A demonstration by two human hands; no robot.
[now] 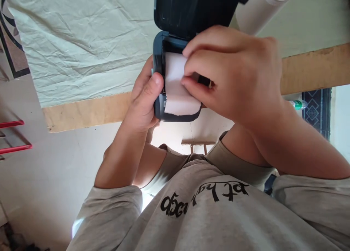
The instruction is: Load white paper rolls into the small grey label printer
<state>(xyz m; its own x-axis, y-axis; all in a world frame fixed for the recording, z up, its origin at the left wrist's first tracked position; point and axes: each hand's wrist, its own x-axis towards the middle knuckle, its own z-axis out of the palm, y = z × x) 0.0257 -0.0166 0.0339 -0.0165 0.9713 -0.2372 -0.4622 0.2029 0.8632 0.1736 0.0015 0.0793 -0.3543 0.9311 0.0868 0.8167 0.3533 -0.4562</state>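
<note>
A small dark receipt printer (161, 110) is held near the table's front edge, its black lid (191, 10) swung up. White paper (176, 79) lies in its compartment, and a torn end hangs over the front lip. My left hand (144, 98) grips the printer's left side, thumb on the rim and the other fingers mostly hidden behind it. Over the right side of the compartment, my right hand (235, 69) has its thumb and fingers closed at the paper's right edge. Those fingers cover part of the compartment.
Beyond the printer lies a table with a wrinkled pale green cloth (82, 43) and a bare wooden edge (314, 67). A large white roll (257, 10) rests at the back right. Red bars (16, 149) stand at the left, and a wooden stool (198, 143) is below.
</note>
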